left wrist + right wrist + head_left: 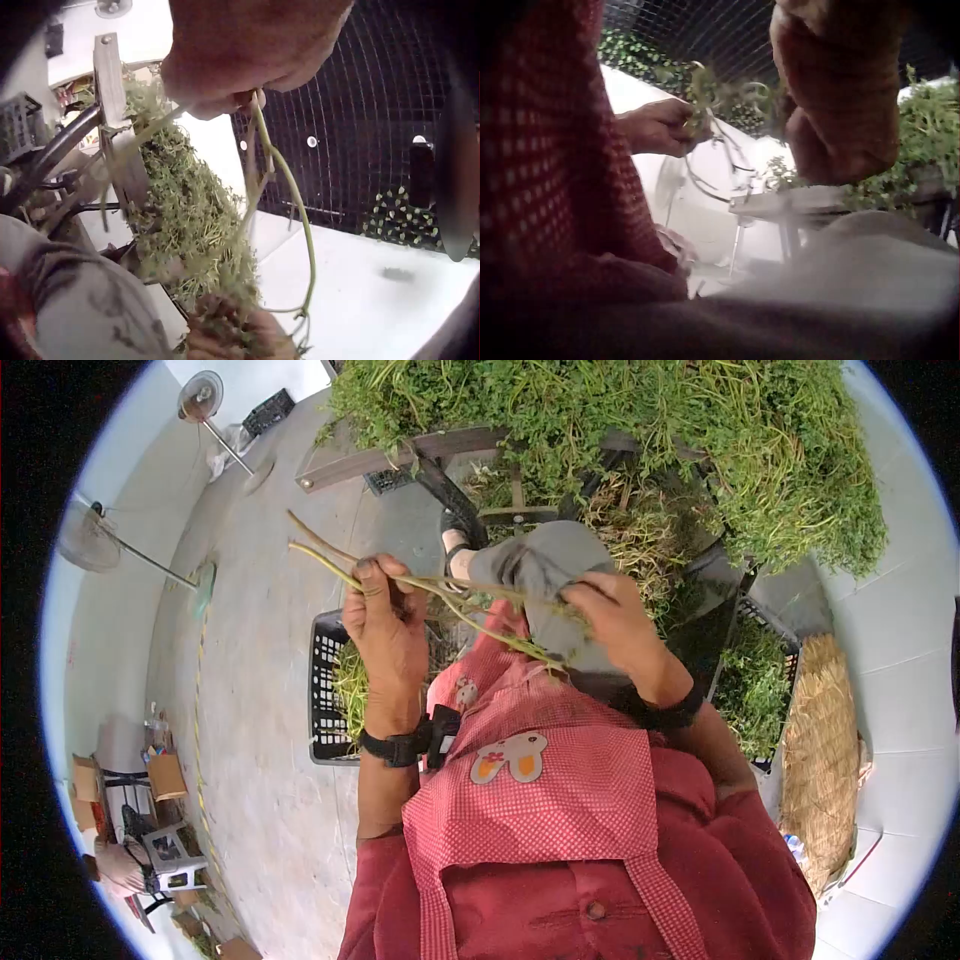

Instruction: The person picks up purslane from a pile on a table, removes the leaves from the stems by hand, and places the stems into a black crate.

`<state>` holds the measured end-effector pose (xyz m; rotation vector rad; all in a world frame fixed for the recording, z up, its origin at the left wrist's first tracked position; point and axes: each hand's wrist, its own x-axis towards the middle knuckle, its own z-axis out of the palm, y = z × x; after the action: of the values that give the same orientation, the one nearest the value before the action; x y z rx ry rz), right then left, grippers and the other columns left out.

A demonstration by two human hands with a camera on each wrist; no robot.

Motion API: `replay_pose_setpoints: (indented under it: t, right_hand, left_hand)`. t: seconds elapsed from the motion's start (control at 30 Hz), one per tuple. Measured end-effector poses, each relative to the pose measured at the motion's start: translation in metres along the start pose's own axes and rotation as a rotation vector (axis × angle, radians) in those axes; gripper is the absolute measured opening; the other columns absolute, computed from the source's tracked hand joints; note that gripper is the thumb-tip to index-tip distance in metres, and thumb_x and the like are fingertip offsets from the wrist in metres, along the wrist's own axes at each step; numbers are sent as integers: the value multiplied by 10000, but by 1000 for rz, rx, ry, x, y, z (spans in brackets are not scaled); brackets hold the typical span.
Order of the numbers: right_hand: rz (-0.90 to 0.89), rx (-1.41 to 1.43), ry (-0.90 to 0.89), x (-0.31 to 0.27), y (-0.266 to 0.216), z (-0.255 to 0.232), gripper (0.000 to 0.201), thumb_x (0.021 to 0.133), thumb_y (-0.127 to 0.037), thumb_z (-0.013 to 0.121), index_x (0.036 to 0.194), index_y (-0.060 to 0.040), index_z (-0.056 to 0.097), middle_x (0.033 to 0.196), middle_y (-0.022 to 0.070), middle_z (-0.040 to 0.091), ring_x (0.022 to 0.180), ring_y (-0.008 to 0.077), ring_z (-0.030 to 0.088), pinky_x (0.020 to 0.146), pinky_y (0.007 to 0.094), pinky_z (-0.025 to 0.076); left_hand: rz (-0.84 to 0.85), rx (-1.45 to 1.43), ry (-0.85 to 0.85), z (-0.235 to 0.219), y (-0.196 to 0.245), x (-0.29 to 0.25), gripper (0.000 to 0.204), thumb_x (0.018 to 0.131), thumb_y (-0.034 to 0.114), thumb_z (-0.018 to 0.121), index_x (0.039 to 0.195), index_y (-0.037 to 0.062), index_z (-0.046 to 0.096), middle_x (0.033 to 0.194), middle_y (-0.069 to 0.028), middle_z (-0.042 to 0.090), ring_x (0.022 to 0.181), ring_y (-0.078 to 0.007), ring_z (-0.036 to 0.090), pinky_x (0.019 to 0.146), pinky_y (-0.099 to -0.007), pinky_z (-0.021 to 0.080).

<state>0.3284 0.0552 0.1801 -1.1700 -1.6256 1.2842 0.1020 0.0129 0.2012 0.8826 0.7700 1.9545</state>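
In the head view my left hand pinches a few long green plant stems between thumb and fingers. Their bare, cut-looking ends stick out to the left, and the thinner leafy ends run right. My right hand, slightly blurred, has its fingers curled at the far end of the upper stem. The left wrist view shows the stems hanging from the left hand, with leafy bits in front of the right hand. The right hand looms close in the right wrist view, beside blurred leaves.
A heap of leafy greens covers a wood-edged table ahead. Black crates of greens stand at left and right. Plant scraps lie under the table. A straw bundle is at right, standing fans at far left.
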Motion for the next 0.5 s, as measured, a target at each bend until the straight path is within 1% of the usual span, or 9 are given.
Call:
replay_pose_setpoints:
  t: [0.03, 0.07, 0.13, 0.17, 0.23, 0.27, 0.4, 0.47, 0.5]
  right_hand:
    - [279, 352, 32, 3, 6, -7, 235, 842, -240, 501, 757, -44, 598, 618, 61, 565, 465, 192, 475, 430, 276, 358]
    - [283, 351, 29, 7, 15, -17, 235, 842, -240, 501, 757, -44, 598, 618, 61, 565, 465, 192, 475, 430, 276, 358]
    - [321, 961, -364, 10, 22, -31, 237, 856, -254, 477, 748, -54, 545, 633, 22, 519, 457, 126, 402, 401, 240, 293]
    - [322, 963, -361, 9, 24, -34, 237, 856, -254, 477, 748, -54, 545, 633, 22, 519, 457, 126, 402, 401, 240, 293]
    - [432, 951, -165, 4, 0, -33, 243, 865, -256, 453, 754, -52, 524, 680, 38, 534, 481, 117, 433, 405, 227, 299]
    - [399, 912, -136, 3, -5, -31, 187, 861, -203, 485, 845, -28, 548, 703, 42, 545, 507, 100, 450, 404, 218, 298]
    - [343, 684, -201, 4, -10, -28, 181, 848, -153, 539, 946, -12, 596, 718, 42, 577, 535, 97, 476, 429, 199, 324]
    - [76, 294, -304, 6, -13, -22, 229, 827, -127, 589, 1029, -23, 621, 719, 20, 598, 553, 95, 497, 478, 218, 386]
    - [81, 298, -303, 7, -13, -19, 229, 827, -127, 589, 1029, -23, 621, 719, 20, 598, 553, 95, 497, 478, 218, 386]
  left_hand:
    - [3, -2, 0, 1, 3, 2, 225, 925, 281, 495, 814, 88, 532, 681, 22, 485, 538, -43, 382, 467, -170, 303]
    - [-24, 7, 33, 3, 8, 2, 217, 923, 276, 499, 816, 90, 531, 683, 21, 487, 536, -42, 377, 459, -171, 296]
    - [-67, 1, 96, 3, 9, 2, 206, 926, 261, 491, 821, 88, 529, 694, 16, 495, 523, -48, 359, 434, -178, 270]
    - [-70, 2, 95, 0, 8, 3, 206, 926, 261, 491, 821, 88, 529, 694, 16, 495, 523, -48, 359, 434, -178, 270]
    - [-69, -45, -30, -6, 5, 5, 208, 932, 257, 473, 836, 82, 529, 690, 17, 485, 537, -53, 353, 435, -189, 257]
    - [-71, -46, -30, -5, 5, 5, 208, 932, 257, 473, 836, 82, 529, 690, 17, 485, 537, -53, 353, 435, -189, 257]
    - [-120, -92, -64, -7, 5, 5, 215, 930, 264, 471, 860, 71, 533, 683, 22, 459, 572, -65, 353, 479, -201, 278]
    - [-110, -97, -98, -8, 3, 7, 213, 928, 264, 475, 866, 68, 534, 682, 24, 452, 579, -68, 352, 496, -205, 286]
    - [-119, -109, -108, -8, 3, 8, 218, 927, 266, 476, 864, 66, 535, 684, 23, 454, 578, -73, 353, 504, -208, 292]
